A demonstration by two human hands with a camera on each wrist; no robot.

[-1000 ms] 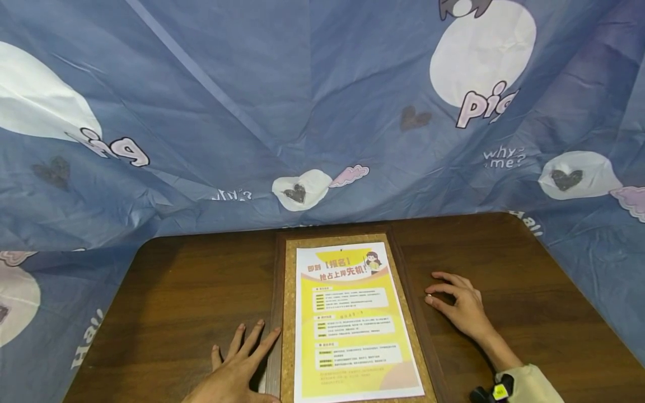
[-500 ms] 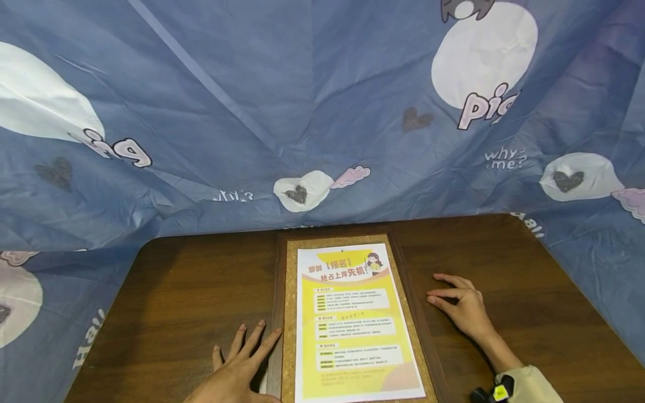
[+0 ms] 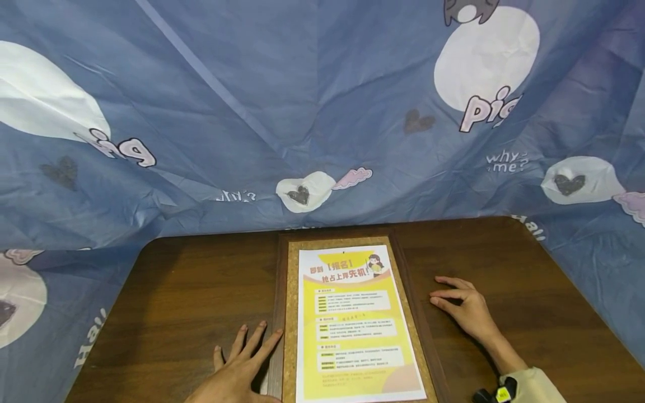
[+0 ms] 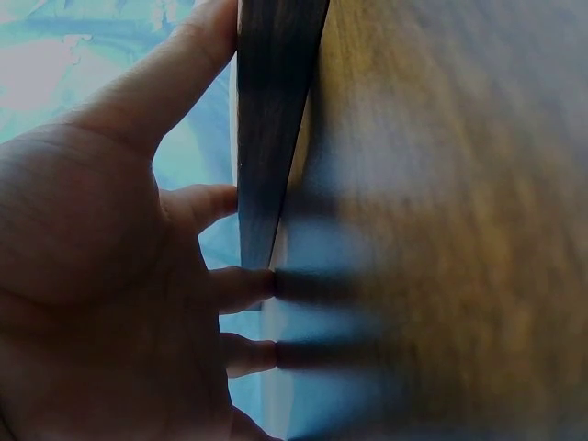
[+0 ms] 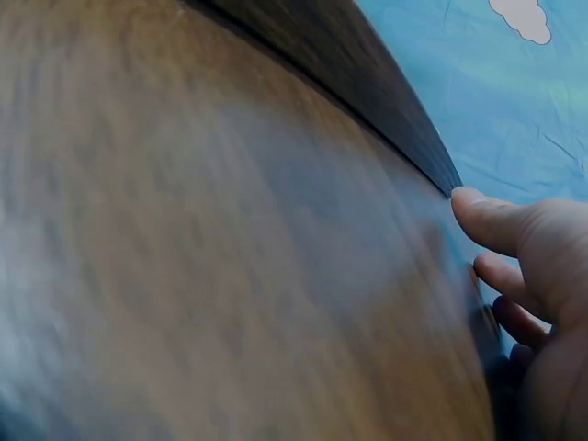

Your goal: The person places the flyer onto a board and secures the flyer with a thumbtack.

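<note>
The corkboard (image 3: 291, 324) runs lengthwise away from me, poster (image 3: 360, 327) headed likewise; my left hand (image 3: 235, 366) is wide, right hand (image 3: 467, 309) narrow, hold unclear

Desk (image 3: 201, 291) wood-look, smooth, slight gloss; frame (image 3: 410, 291) wood-look; board (image 3: 291, 336) speckled cork, matt; sheet (image 3: 359, 313) smooth paper; backdrop (image 3: 242, 123) creased cloth, faint sheen.

Between the thumb (image 3: 443, 305) and index finger (image 3: 447, 293) of the bare right hand (image 3: 468, 314), the tiny white speck seen a second ago no longer shows; those two tips now sit closer together. Beyond the fingers, the blue cartoon-print cloth backdrop (image 3: 242, 112), and left of them the yellow-and-white printed paper sheet (image 3: 360, 305), appear slightly farther right and lower in the head view.
</note>
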